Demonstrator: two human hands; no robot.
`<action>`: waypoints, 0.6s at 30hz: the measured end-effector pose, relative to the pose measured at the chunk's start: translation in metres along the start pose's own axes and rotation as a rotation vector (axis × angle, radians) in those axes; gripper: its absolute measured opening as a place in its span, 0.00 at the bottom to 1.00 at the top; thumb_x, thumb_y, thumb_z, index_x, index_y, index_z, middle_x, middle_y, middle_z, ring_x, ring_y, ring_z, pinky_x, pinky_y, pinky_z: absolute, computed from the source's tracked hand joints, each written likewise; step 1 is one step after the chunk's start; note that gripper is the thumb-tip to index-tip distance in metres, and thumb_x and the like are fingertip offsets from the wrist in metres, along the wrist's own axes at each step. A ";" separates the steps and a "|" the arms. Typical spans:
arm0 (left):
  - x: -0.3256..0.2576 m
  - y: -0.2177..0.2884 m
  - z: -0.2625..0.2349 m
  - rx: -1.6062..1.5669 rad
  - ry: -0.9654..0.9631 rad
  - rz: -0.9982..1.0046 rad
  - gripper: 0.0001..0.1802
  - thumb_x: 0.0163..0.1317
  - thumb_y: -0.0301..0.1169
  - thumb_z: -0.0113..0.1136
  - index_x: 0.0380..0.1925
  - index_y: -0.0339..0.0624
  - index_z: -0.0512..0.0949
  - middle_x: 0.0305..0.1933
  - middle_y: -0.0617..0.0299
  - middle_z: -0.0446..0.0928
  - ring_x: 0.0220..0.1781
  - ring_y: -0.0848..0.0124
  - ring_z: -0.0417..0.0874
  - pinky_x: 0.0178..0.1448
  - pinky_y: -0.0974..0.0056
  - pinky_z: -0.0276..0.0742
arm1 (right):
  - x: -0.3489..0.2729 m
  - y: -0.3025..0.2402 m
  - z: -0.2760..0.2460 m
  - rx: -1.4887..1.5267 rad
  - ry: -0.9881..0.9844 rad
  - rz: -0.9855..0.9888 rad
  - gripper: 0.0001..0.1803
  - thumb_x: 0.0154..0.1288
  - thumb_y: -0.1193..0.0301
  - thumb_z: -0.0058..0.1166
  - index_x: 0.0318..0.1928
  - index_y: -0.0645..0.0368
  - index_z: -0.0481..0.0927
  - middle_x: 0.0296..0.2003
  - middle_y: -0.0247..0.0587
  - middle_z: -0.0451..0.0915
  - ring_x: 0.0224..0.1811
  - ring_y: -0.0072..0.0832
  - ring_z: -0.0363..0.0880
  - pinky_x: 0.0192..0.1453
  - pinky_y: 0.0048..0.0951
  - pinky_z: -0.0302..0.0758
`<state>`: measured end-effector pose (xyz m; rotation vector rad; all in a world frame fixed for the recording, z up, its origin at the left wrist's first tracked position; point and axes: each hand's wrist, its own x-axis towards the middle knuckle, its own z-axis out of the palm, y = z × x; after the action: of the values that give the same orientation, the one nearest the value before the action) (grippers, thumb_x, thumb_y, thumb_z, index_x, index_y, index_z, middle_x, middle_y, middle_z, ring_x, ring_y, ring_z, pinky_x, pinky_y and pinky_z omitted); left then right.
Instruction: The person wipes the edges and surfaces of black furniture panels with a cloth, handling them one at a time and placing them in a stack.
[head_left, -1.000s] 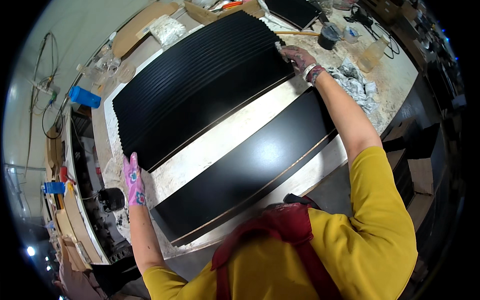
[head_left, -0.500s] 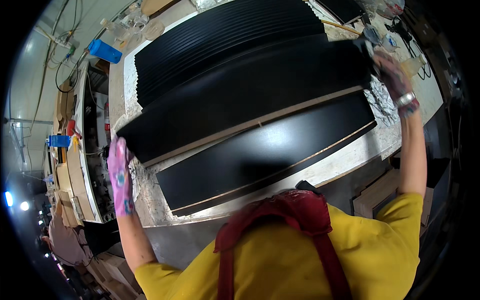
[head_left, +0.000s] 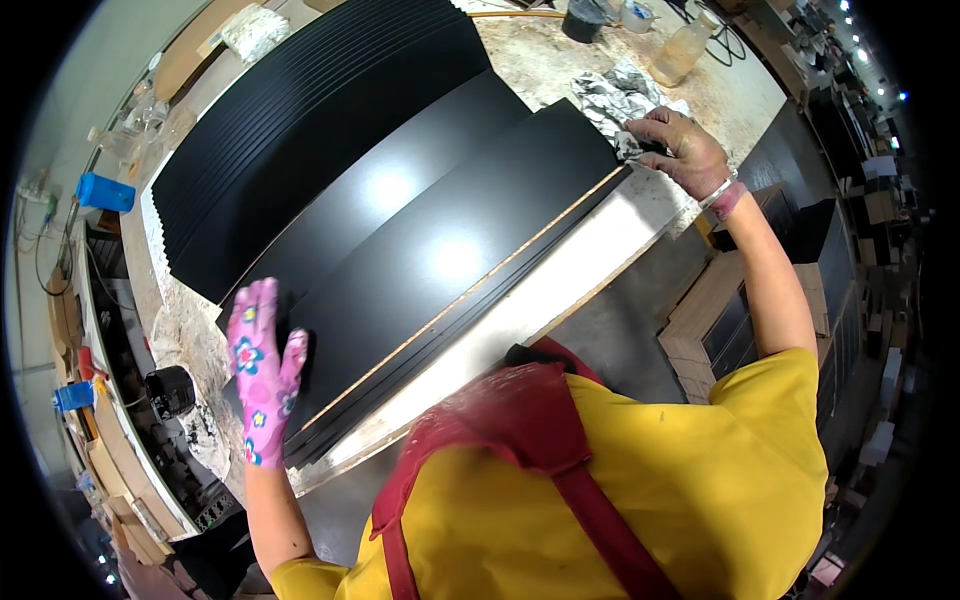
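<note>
A long black panel (head_left: pixel 450 250) lies on top of a stack of similar panels near the front of the workbench (head_left: pixel 560 290). My left hand (head_left: pixel 262 370), in a pink flowered glove, lies flat with spread fingers on the panel's left end. My right hand (head_left: pixel 680 148), bare with a wristband, grips the panel's right end beside a crumpled grey rag (head_left: pixel 615 95). Behind it lies another black panel (head_left: pixel 400 190), and further back a fanned stack of black panels (head_left: pixel 300 130).
A plastic bottle (head_left: pixel 675 52) and a dark cup (head_left: pixel 582 18) stand on the bench at the back right. A blue container (head_left: pixel 103 192) sits at the far left. A black round can (head_left: pixel 170 392) is at the left end. Wooden frames (head_left: pixel 720 310) stand on the floor at right.
The black panel has come off the far stack toward me and now lies on the near stack. Both hands travelled with its ends; the view tilted down toward the bench's front edge.
</note>
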<state>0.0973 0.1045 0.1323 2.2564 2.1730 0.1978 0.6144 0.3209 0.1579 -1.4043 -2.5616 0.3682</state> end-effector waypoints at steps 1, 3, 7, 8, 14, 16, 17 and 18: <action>0.001 0.002 0.011 -0.116 -0.017 -0.008 0.31 0.64 0.33 0.53 0.68 0.44 0.64 0.60 0.47 0.72 0.62 0.50 0.71 0.67 0.52 0.64 | -0.004 0.008 0.001 -0.020 0.023 -0.020 0.27 0.51 0.76 0.65 0.55 0.53 0.78 0.45 0.41 0.77 0.48 0.38 0.77 0.51 0.35 0.75; 0.002 -0.001 0.026 -0.138 0.045 0.053 0.28 0.63 0.30 0.55 0.65 0.44 0.68 0.41 0.47 0.79 0.44 0.51 0.79 0.52 0.52 0.74 | -0.009 0.008 0.004 -0.073 0.030 -0.066 0.26 0.51 0.76 0.65 0.54 0.53 0.78 0.44 0.41 0.77 0.47 0.40 0.77 0.50 0.36 0.75; 0.004 0.005 0.023 -0.143 -0.079 -0.058 0.26 0.65 0.33 0.52 0.65 0.44 0.68 0.43 0.46 0.79 0.46 0.50 0.79 0.54 0.51 0.73 | -0.008 -0.003 0.007 -0.155 0.066 -0.234 0.24 0.49 0.76 0.66 0.50 0.54 0.80 0.40 0.43 0.78 0.41 0.42 0.78 0.45 0.37 0.76; 0.003 0.004 0.024 -0.147 -0.075 -0.058 0.26 0.66 0.34 0.52 0.64 0.45 0.68 0.44 0.46 0.79 0.47 0.50 0.79 0.55 0.51 0.73 | -0.005 -0.010 0.011 -0.187 0.068 -0.300 0.23 0.48 0.76 0.66 0.49 0.55 0.80 0.39 0.43 0.78 0.40 0.42 0.79 0.44 0.38 0.76; 0.001 -0.005 0.033 -0.149 0.007 0.004 0.24 0.68 0.36 0.51 0.64 0.47 0.69 0.51 0.44 0.78 0.55 0.47 0.77 0.62 0.51 0.71 | 0.008 -0.084 0.039 -0.251 0.100 -0.549 0.15 0.55 0.71 0.58 0.45 0.55 0.78 0.36 0.40 0.76 0.37 0.40 0.77 0.40 0.38 0.77; -0.001 -0.018 0.023 -0.164 -0.049 0.090 0.24 0.68 0.36 0.52 0.63 0.47 0.69 0.51 0.45 0.78 0.54 0.47 0.78 0.61 0.52 0.72 | 0.012 -0.070 0.032 -0.289 0.094 -0.591 0.15 0.55 0.71 0.58 0.45 0.55 0.78 0.36 0.40 0.77 0.37 0.40 0.77 0.40 0.38 0.76; -0.006 -0.028 0.012 -0.254 -0.100 0.058 0.23 0.68 0.35 0.54 0.63 0.47 0.69 0.50 0.46 0.79 0.53 0.47 0.78 0.60 0.55 0.73 | 0.010 -0.058 0.027 -0.303 0.099 -0.560 0.16 0.55 0.71 0.59 0.46 0.55 0.78 0.36 0.40 0.77 0.38 0.41 0.77 0.40 0.39 0.76; -0.011 -0.041 0.004 -0.286 -0.215 -0.085 0.21 0.69 0.38 0.52 0.59 0.44 0.73 0.50 0.47 0.79 0.53 0.49 0.79 0.59 0.56 0.74 | 0.006 -0.050 0.021 -0.325 0.101 -0.520 0.16 0.55 0.72 0.59 0.46 0.55 0.79 0.36 0.40 0.77 0.38 0.41 0.77 0.40 0.40 0.76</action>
<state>0.0563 0.0951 0.1236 1.9327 1.9831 0.2361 0.5651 0.2977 0.1535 -0.7486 -2.8527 -0.2039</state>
